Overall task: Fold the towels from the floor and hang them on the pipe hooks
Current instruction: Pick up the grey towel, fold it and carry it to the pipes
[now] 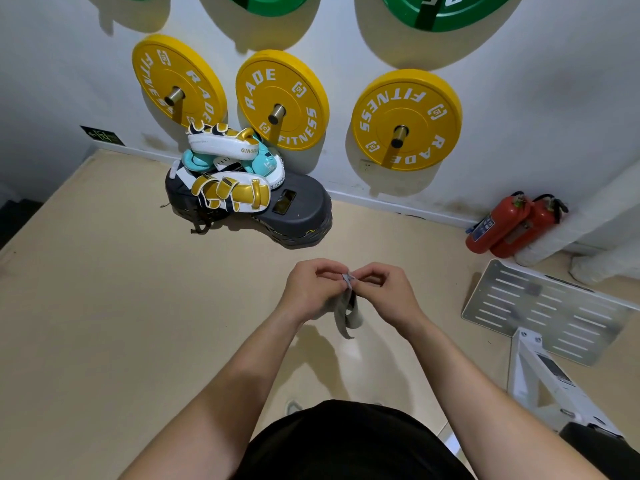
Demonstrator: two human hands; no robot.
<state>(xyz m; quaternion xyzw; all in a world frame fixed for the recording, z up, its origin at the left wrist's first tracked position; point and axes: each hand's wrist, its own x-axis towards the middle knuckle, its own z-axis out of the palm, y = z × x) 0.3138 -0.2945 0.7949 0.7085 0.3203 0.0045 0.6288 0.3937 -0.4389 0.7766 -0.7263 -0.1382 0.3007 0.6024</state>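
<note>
Just below the camera your black shirt (346, 441) fills the bottom edge, and your forearms reach out from it. Your left hand (311, 289) and right hand (388, 289) meet in front of you, each pinching the top edge of a small grey towel (346, 315) that hangs bunched between them above the tan floor (138, 306).

The grip is only at the fingertips, so the cloth could likely slip free if you spread your hands quickly. Its hanging part looks twisted, which may give a crooked fold.

No hooks clearly meant for towels show. Ahead, a pile of pads (228, 174) sits on a dark step platform (301, 216) below yellow weight plates (282, 98). To your right stand fire extinguishers (502, 226), a slotted metal plate (543, 313) and a white frame (540, 375) that could trip you.
</note>
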